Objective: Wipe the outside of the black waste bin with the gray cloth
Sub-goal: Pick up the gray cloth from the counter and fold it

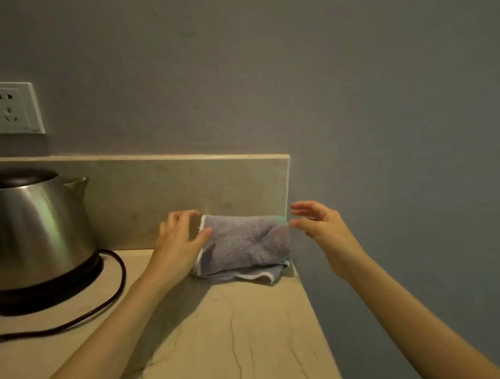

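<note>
The gray cloth with a pale hem lies bunched in the back right corner of the beige countertop, leaning against the low backsplash. My left hand is at the cloth's left end, fingers spread, thumb touching the hem. My right hand hovers at the cloth's right end, beyond the counter's edge, fingers apart and fingertips close to the fabric; whether they touch it I cannot tell. The black waste bin is not in view.
A steel electric kettle on a dark base stands at the left, its black cord looping across the counter. A white wall socket sits above it. The counter ends at the right, with the gray wall behind.
</note>
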Demonstrator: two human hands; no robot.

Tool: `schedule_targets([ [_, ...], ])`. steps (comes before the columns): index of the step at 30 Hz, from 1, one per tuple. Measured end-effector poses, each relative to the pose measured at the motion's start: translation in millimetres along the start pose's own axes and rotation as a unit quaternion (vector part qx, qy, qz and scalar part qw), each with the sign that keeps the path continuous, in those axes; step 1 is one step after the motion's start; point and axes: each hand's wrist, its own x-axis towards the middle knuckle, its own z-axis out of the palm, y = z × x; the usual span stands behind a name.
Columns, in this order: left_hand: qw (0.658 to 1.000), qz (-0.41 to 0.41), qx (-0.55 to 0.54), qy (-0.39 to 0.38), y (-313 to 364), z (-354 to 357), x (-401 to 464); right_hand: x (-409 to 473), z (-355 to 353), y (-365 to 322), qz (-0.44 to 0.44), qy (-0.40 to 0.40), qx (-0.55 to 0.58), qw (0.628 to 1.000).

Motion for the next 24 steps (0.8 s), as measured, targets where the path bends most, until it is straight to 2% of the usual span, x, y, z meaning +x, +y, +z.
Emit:
schedule_targets([
  [4,0.99,-0.084,-0.082,-0.076,-16.1,6.0,-2.4,6.2,26.3,11.9,0.091,0.051,0.026,0.994],
  [7,0.978,-0.082,-0.143,-0.124,-23.8,11.1,-4.5,9.4,35.6,27.8,0.156,0.07,0.045,0.984],
  [11,0.963,-0.104,-0.2,-0.149,-20.0,16.4,-0.2,4.2,42.7,36.4,0.233,0.001,0.045,0.971],
  [13,0.955,-0.126,-0.229,-0.143,-20.3,18.8,2.3,3.6,44.9,38.0,0.22,-0.031,0.028,0.975],
  [16,0.947,-0.13,-0.254,-0.144,-20.7,17.6,0.4,1.9,46.8,34.2,0.173,-0.029,0.02,0.984],
  [24,0.912,-0.079,-0.363,-0.176,13.9,17.8,-12.6,-29.6,28.1,14.3,0.095,0.04,0.197,0.975],
])
